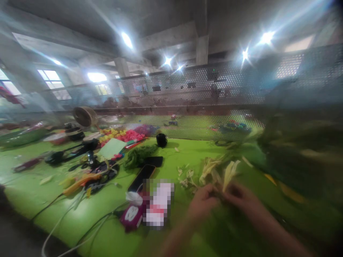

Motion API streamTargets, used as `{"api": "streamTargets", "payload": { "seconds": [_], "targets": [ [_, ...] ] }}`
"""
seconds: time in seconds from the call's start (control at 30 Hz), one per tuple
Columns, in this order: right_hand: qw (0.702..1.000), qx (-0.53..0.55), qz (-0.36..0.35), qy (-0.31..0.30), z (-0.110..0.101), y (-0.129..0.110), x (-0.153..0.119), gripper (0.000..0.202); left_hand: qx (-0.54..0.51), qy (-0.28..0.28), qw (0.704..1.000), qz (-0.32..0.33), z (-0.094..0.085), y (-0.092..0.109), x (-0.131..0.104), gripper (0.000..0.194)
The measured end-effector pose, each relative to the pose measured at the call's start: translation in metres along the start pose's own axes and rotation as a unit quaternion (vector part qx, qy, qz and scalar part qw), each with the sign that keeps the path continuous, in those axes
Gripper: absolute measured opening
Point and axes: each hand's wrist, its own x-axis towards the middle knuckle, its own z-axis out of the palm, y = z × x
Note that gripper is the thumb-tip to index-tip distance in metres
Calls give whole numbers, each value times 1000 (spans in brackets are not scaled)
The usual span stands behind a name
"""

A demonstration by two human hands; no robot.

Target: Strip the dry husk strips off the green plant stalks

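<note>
The picture is blurred by motion. My left hand and my right hand meet low in the middle, both pinched on a bunch of pale yellow petal strips that stands up between them. Loose pale scraps lie on the green table just left of my hands. How each finger grips is too blurred to make out.
A phone, a magenta box, cables, scissors, a green tuft, a black cup, a small fan and pink and yellow flower piles lie left. A perforated screen closes the back. A dark green mass fills the right.
</note>
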Motion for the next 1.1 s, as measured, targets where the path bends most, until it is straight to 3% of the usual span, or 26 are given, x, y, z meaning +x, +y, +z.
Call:
{"api": "streamTargets", "payload": {
  "seconds": [0.33,0.87,1.1],
  "targets": [
    [998,-17,-31,60,3,-1,-2,28,32,-14,999,28,3,8,-1,13],
    [993,-70,-80,49,5,-6,-5,18,123,3,992,16,-3,7,0,6],
    [986,-120,-109,33,1,0,-1,20,160,-3,987,26,2,17,-3,2]
  ]
}}
